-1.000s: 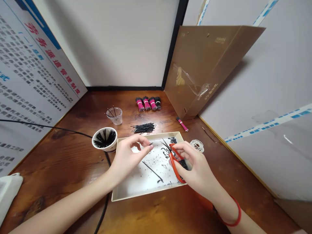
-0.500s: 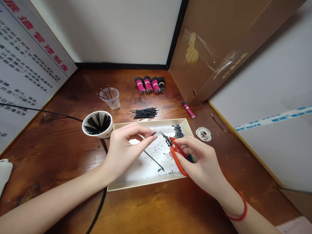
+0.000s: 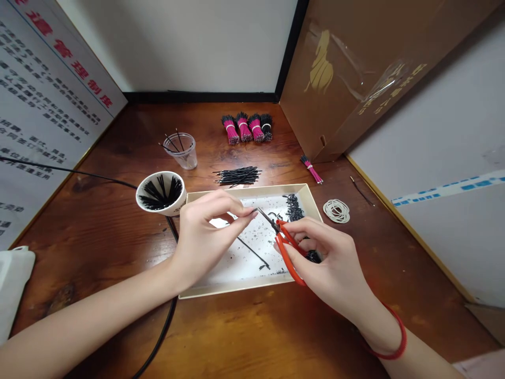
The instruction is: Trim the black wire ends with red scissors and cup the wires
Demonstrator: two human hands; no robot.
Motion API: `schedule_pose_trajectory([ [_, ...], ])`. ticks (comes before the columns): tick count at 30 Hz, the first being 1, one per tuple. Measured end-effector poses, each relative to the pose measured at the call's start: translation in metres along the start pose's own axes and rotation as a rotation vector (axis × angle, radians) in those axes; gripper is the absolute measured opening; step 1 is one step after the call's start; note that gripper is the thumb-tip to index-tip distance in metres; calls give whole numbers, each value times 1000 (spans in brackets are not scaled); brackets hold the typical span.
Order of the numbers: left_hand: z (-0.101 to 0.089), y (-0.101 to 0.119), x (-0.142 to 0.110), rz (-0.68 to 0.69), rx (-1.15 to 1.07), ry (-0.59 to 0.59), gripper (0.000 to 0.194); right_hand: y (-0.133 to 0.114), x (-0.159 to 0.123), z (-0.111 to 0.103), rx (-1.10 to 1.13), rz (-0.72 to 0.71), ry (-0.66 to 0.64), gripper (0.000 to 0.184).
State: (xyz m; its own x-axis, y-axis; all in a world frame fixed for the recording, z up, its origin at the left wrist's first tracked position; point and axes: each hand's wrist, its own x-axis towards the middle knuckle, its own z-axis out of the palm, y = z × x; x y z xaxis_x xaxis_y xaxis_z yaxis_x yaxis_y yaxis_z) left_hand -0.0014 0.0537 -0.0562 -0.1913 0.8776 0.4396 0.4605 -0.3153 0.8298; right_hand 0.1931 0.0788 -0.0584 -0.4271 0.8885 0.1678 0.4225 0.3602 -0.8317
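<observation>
My left hand (image 3: 209,234) pinches the end of a thin black wire (image 3: 251,212) between thumb and forefinger, above a shallow cream tray (image 3: 252,288). My right hand (image 3: 329,263) holds red-handled scissors (image 3: 286,254), whose metal tips (image 3: 265,217) lie right by the pinched wire. A loose black wire (image 3: 253,251) lies on the tray's white paper liner among small specks. A heap of black clippings (image 3: 293,208) sits at the tray's far side. My right hand partly hides a second dark heap (image 3: 313,256).
A white cup of black wires (image 3: 161,192) and a clear cup (image 3: 180,150) stand left. Pink-bound wire bundles (image 3: 244,127), loose black wires (image 3: 237,176) and rubber bands (image 3: 336,210) lie on the wooden table (image 3: 98,221). A black cable (image 3: 165,310) crosses it. A cardboard panel (image 3: 335,73) leans at back.
The whole scene has shifted upward in view as the camera tilted down. The scissor tips and the left fingertips have drawn closer together, and the right hand still holds the scissors.
</observation>
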Motion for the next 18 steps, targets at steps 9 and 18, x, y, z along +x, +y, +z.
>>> schedule_pose_trajectory([
  [9,0,-2,-1,35,5,1,11,-1,1,-1,11,-2,-6,12],
  [18,0,-2,0,92,28,7,13,-2,1,-1,16,0,-19,11],
])
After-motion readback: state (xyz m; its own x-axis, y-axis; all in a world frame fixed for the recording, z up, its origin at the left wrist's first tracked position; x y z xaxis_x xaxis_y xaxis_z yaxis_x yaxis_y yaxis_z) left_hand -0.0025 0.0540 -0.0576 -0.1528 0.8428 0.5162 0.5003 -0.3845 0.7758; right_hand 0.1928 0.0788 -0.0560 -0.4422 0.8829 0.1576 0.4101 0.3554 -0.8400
